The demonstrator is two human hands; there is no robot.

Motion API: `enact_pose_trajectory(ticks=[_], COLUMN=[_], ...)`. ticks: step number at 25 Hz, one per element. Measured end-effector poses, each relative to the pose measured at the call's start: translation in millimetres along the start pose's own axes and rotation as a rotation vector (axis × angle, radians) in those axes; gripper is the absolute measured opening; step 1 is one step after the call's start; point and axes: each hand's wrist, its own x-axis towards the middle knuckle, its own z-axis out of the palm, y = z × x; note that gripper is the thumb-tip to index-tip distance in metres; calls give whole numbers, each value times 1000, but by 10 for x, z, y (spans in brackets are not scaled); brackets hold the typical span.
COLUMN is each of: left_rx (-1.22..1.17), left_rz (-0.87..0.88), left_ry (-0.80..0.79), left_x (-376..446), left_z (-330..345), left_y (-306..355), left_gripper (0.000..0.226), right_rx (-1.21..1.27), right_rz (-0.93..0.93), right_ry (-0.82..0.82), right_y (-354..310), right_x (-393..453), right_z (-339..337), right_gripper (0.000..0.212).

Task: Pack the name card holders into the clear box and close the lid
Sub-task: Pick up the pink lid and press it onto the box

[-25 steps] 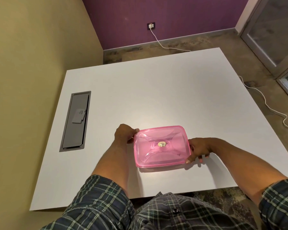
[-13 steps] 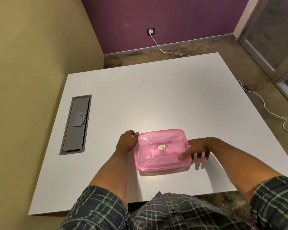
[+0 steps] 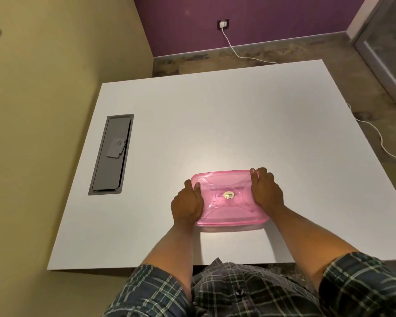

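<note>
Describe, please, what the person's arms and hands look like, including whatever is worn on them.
Both hands, left hand and right hand, are bare: no gloves, rings or watch show. The forearms are bare too. Short plaid sleeves in dark green and navy with pale lines end near the elbows: left sleeve, right sleeve. The shirt has a dark button.

lid (image 3: 229, 197) pink, perhaps gold sticker | table (image 3: 215, 124) white | shirt (image 3: 249, 291) dark plaid

We note a white table (image 3: 215, 124) w/ grey cable hatch (image 3: 112, 154); olive wall (image 3: 44, 88) left, purple wall (image 3: 249, 17) w/ socket (image 3: 223, 24), white cable (image 3: 240, 53), mottled floor (image 3: 329, 51).
</note>
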Motion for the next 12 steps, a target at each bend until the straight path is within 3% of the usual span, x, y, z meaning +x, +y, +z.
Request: enact_pose_trajectory(ticks=[6,9,12], left_rx=[17,22,-76], left_rz=[-7,42,8], left_ry=[34,-48,-188], left_x=[-23,-14,5], left_z=[82,36,-86], left_y=[-32,-90,-202], left_gripper=[39,40,55], right_rx=[-64,-37,10], right_rz=[-10,-35,-70], right_ry=[108,74,49], right_y=[9,35,108], right_x=[-39,-16,6], right_z=[45,48,28], right_gripper=[43,43,46])
